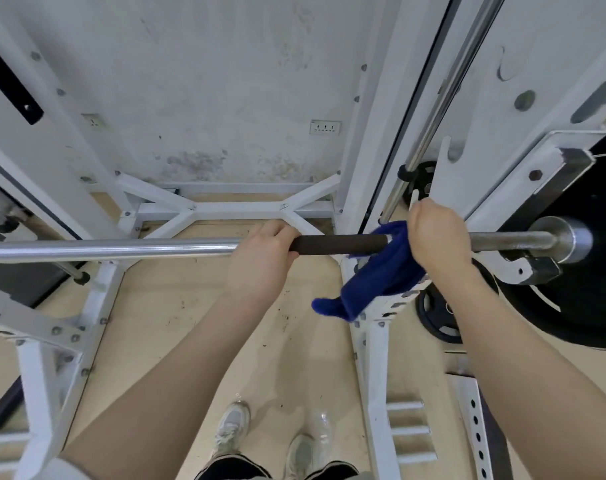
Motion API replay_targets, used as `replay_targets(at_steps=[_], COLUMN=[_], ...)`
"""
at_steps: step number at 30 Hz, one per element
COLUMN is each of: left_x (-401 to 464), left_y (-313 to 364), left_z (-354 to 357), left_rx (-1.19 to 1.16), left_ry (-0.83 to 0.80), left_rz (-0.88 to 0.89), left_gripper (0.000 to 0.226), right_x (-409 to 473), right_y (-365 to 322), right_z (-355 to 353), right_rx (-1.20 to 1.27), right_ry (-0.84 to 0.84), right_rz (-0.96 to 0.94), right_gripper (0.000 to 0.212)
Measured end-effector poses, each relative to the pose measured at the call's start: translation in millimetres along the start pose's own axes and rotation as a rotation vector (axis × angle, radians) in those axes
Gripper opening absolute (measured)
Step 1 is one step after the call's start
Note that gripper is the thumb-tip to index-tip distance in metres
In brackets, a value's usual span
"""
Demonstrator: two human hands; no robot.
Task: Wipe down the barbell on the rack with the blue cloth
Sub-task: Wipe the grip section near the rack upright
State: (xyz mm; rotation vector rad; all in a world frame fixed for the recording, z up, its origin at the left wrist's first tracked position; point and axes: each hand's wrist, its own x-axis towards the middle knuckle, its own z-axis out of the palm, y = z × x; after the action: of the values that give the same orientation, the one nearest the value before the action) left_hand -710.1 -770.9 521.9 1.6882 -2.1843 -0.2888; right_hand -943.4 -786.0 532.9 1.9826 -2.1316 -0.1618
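A steel barbell runs left to right across the white rack, with a dark grip section near the middle. My left hand grips the bar at the left end of that dark section. My right hand holds the blue cloth wrapped over the bar at the right end of the dark section; most of the cloth hangs down below the bar. My fingers are hidden behind the bar.
A black weight plate sits on the bar's right sleeve. A second plate rests low by the right upright. A chrome guide rod slants up at the right. My shoes stand on the beige floor.
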Motion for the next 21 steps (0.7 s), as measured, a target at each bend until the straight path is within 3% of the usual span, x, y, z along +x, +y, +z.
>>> replay_targets(at_steps=[3,7,10,15,21], left_x=[2,3,3,4,9], left_y=[4,5,4,3,-7], left_z=[-3,-3,-4,-2,-1], left_rx=[0.012,0.033,0.023,0.006,-0.038], left_ry=[-0.017,-0.010,-0.018,-0.023,-0.027], left_rz=[-0.026,-0.046,-0.054,-0.056,0.036], left_gripper=[0.024,0.022,0.021,0.021,0.018], right_x=[3,-7,-5,-7,-10], right_y=[-24,-68,-43,-33,-125], right_z=[-5,-7,-13,-18,-22], right_rx=[0.156,0.195,0.102,0.098,0.397], right_ry=[0.036,0.056,-0.012,-0.004,0.093], right_rz=[0.053,-0.066,-0.122,0.031,-0.237], right_gripper=[0.016,0.012,0.019,0.018,0.012])
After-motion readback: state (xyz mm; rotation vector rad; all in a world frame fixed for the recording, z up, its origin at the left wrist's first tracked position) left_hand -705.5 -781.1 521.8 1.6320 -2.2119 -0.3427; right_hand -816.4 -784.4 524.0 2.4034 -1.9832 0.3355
